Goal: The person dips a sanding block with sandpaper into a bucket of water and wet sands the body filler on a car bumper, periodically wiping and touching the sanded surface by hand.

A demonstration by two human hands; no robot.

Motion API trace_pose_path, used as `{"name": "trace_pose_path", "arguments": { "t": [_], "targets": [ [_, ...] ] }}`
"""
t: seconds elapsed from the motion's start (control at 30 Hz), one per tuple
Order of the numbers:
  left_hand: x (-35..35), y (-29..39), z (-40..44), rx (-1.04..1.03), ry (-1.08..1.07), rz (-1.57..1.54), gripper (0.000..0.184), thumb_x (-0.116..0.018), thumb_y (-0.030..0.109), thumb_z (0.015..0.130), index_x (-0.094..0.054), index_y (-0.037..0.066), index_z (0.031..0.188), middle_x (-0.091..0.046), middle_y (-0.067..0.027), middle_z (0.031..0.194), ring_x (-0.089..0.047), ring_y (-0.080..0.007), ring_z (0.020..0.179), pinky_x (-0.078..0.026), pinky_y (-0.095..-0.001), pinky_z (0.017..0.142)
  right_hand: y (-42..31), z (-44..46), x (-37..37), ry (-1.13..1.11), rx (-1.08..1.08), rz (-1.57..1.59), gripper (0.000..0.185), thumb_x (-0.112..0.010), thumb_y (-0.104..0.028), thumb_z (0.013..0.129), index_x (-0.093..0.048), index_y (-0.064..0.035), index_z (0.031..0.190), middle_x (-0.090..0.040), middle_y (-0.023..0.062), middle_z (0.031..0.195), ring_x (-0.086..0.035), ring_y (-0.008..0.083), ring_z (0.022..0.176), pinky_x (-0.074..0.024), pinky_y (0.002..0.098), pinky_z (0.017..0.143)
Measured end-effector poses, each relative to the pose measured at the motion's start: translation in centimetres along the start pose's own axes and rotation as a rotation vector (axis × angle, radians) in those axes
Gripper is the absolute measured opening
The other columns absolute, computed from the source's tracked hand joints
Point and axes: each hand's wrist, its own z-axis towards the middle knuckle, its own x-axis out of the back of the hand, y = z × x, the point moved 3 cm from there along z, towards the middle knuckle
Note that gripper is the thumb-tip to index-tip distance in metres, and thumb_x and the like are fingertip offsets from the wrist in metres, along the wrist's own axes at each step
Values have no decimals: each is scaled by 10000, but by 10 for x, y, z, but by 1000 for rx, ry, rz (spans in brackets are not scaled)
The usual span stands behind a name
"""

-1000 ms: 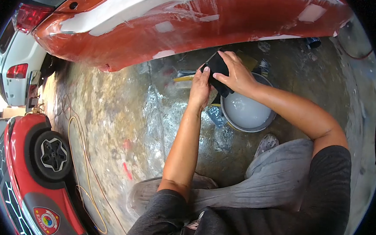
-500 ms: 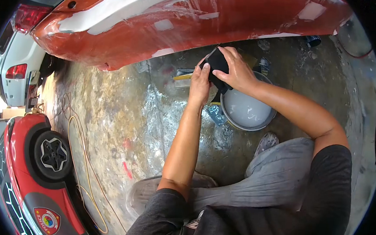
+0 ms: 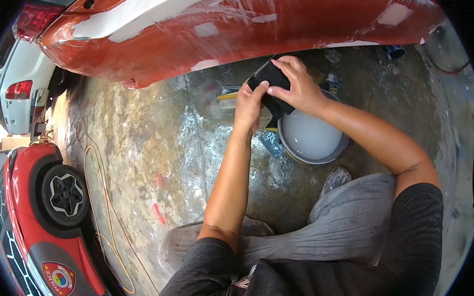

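Both my hands are on a dark sheet of sandpaper (image 3: 274, 77), which seems to be folded around a flat block. My left hand (image 3: 250, 100) grips its left side, thumb pressed on the near face. From the right, my right hand (image 3: 299, 86) pinches it, fingers over the upper edge and thumb lower down. A loose black end hangs beneath. Just below and right of the hands stands a round bucket (image 3: 343, 146) of cloudy water (image 3: 309, 136). Above them is an orange-red car body panel (image 3: 161, 56) with white filler patches (image 3: 206, 30).
A blue crumpled packet (image 3: 272, 144) lies beside the bucket, and a yellow-edged tool (image 3: 227, 96) left of my hands. A dark can (image 3: 395, 52) sits under the panel. Hoses (image 3: 102, 183) run over the concrete floor near a red car (image 3: 33, 190).
My left hand has shifted slightly left and the sandpaper's face shows wider between my hands. My right hand stays almost in place.
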Motion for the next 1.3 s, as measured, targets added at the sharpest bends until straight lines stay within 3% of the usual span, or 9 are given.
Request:
{"name": "trace_pose_path", "arguments": {
  "t": [0.27, 0.4, 0.47, 0.57, 0.63, 0.77, 0.9, 1.13, 1.3],
  "targets": [
    [17, -2, 7, 116, 26, 42, 259, -596, 171, 1038, -602, 86, 1283, -712, -24, 1078, -690, -136, 927, -588, -326, 774, 35, 13, -6, -237, -582, 908, 440, -659, -236, 989, -610, 57, 1314, -699, 143, 1241, -637, 204, 1178, -471, 353, 1046],
    [-8, -18, 5, 72, 255, 103, 365, -529, 210, 1078, -469, 105, 1423, -666, -66, 1147, -660, -154, 931, -561, -328, 657, -11, 3, -7, -116, -80, 94, 643, -716, -159, 860, -515, 62, 1430, -600, 259, 1378, -583, 422, 1266, -460, 451, 1091],
    [-22, -19, -1, 89, 257, -30, 472, -501, 146, 1084, -369, -27, 1502, -640, -190, 1248, -663, -223, 1034, -565, -341, 852, -25, -1, -4, -139, 55, -188, 707, -725, -145, 836, -471, 53, 1465, -523, 232, 1480, -529, 401, 1328, -433, 473, 1112],
    [-15, -46, 10, 102, 180, 31, 575, -516, 172, 1073, -290, -68, 1544, -667, -178, 1135, -668, -219, 944, -561, -338, 787, -33, 0, 1, -260, 192, -487, 709, -725, -140, 829, -470, 46, 1463, -484, 224, 1516, -494, 406, 1352, -413, 483, 1128],
    [-26, -47, 4, 175, 312, 34, 700, -559, 208, 1056, -210, -100, 1578, -669, -143, 1050, -652, -207, 860, -555, -346, 772, -30, 3, 1, -313, 172, -496, 700, -733, -138, 830, -477, 50, 1454, -505, 229, 1490, -502, 413, 1343, -412, 484, 1129],
    [-31, -29, -3, 211, 195, -184, 502, -542, 377, 1040, -454, 30, 1392, -658, -88, 1062, -643, -204, 1018, -518, -353, 900, 0, 7, 0, -253, 78, -354, 691, -748, -161, 865, -466, 68, 1453, -555, 237, 1428, -545, 387, 1319, -421, 462, 1122],
    [-24, -35, -1, 227, -27, -126, 764, -623, 415, 1010, -284, 14, 1565, -549, -148, 1356, -649, -240, 1044, -561, -416, 926, 28, 15, -2, -347, -480, 590, 709, -707, -280, 987, -386, 88, 1502, -587, 226, 1387, -585, 247, 1271, -457, 371, 1074],
    [-38, -38, -15, 313, -278, 95, 1166, -807, 312, 912, 37, -43, 1634, -618, -155, 1271, -668, -217, 1060, -606, -382, 805, 20, 10, -2, -231, -726, 881, 601, -630, -293, 1042, -404, -6, 1520, -593, 141, 1363, -574, 188, 1239, -438, 339, 1083],
    [3, -15, 3, 202, -309, 404, 918, -775, 369, 934, -292, -70, 1580, -700, -112, 1133, -648, -140, 1023, -553, -339, 870, 31, 15, 22, -599, -373, 128, 540, -609, -229, 984, -511, 38, 1442, -593, 188, 1398, -579, 311, 1267, -421, 404, 1120]
  ]
}}
